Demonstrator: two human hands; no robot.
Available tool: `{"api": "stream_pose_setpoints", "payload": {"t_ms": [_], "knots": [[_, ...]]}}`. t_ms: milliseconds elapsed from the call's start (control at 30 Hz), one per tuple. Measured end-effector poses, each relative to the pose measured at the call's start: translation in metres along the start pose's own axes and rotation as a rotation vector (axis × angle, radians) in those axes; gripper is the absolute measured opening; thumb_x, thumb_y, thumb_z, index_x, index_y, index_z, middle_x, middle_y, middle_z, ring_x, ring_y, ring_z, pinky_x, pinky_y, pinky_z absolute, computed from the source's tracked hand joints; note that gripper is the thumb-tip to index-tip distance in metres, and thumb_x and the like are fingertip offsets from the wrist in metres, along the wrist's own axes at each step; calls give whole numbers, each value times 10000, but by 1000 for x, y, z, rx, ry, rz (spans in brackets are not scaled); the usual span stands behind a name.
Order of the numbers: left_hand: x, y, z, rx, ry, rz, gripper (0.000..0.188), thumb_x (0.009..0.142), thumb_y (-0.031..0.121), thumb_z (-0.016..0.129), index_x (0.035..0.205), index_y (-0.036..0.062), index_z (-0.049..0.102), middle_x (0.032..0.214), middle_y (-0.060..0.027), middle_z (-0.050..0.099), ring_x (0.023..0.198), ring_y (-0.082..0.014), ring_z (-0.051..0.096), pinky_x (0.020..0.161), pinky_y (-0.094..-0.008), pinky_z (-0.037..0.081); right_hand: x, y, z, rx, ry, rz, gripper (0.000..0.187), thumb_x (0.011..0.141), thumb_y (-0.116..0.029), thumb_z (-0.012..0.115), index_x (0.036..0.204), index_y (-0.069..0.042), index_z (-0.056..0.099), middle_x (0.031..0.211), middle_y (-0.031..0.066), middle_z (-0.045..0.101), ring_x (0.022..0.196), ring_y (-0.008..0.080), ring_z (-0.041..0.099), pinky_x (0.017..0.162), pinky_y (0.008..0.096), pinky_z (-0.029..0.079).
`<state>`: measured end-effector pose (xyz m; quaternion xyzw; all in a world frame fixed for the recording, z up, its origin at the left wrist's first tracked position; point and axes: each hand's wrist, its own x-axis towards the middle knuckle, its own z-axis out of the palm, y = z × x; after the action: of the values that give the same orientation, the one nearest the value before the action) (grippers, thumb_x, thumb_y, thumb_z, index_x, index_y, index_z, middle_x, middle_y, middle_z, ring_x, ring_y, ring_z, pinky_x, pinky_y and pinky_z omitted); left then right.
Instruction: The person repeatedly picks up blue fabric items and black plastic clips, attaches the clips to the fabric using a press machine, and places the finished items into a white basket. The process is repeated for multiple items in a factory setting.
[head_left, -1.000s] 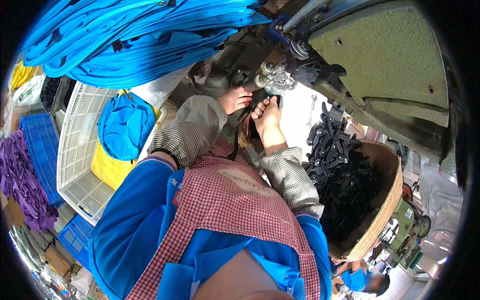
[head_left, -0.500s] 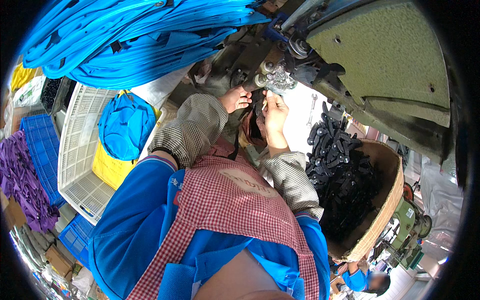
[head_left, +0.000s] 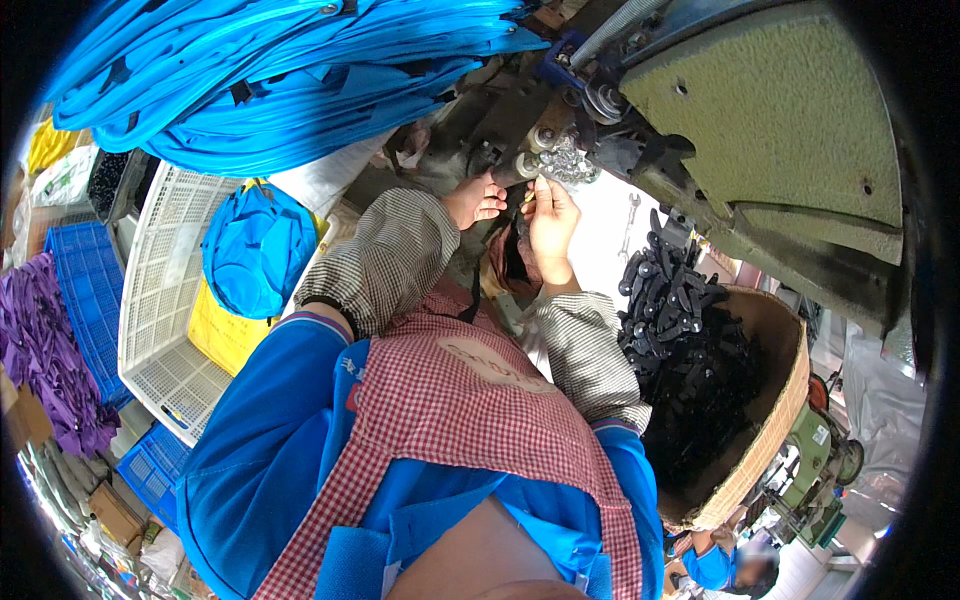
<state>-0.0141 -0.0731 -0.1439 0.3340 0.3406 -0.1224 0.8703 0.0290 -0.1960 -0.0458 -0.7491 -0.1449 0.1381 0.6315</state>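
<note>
Both my hands work close together under the head of a dark, greasy machine (head_left: 508, 125). My left hand (head_left: 476, 203) is beside its metal post (head_left: 523, 163), fingers curled inward. Whatever they close on is hidden. My right hand (head_left: 552, 222) is just right of the post, thumb and fingers pinched together below a crumpled clear plastic wrap (head_left: 566, 160) on the machine. The small thing in that pinch is too small to name. Dark material (head_left: 512, 255) hangs below and between the hands. Right of my right hand, a cardboard box (head_left: 790, 400) holds many black plastic clips (head_left: 670, 300).
Stacked bright-blue fabric pieces (head_left: 270, 90) lie at upper left. A white plastic basket (head_left: 150, 310) holds a round blue fabric bag (head_left: 258, 250). A wrench (head_left: 630, 222) lies on the white surface. A large green machine cover (head_left: 780, 130) overhangs the right. Another person (head_left: 715, 565) is at lower right.
Hands keep nearly the same place and posture. The view has shifted slightly, with the machine and box sitting a little further right and lower.
</note>
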Motion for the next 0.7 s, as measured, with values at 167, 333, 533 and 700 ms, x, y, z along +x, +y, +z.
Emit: {"api": "stream_pose_setpoints", "payload": {"t_ms": [167,333,533,700], "knots": [[0,4,-3,31,5,-38,389,933,466,323,942,113,487,855,8,553,809,-154,528,770,-307,439,1,4,-3,-125,-15,-117,158,877,-104,552,853,41,612,642,26,561,509,73,513,459,201,405],[0,3,-8,13,-37,0,416,925,480,330,944,99,496,872,-17,571,760,-161,556,678,-293,455,12,9,-11,-316,-82,-375,121,865,-74,558,858,39,600,669,58,562,517,84,526,467,214,419],[2,5,-11,40,-77,-49,457,899,540,353,1001,119,496,893,5,546,823,-149,518,773,-292,423,9,12,-10,304,-266,104,264,941,-203,441,811,-3,553,686,39,555,524,103,489,501,220,404],[-2,3,-13,52,-86,-22,445,910,506,360,1056,108,494,1006,-16,554,882,-156,517,804,-304,416,1,7,14,492,-113,172,332,949,-295,405,731,-54,470,612,43,488,544,148,454,572,288,402]]}}
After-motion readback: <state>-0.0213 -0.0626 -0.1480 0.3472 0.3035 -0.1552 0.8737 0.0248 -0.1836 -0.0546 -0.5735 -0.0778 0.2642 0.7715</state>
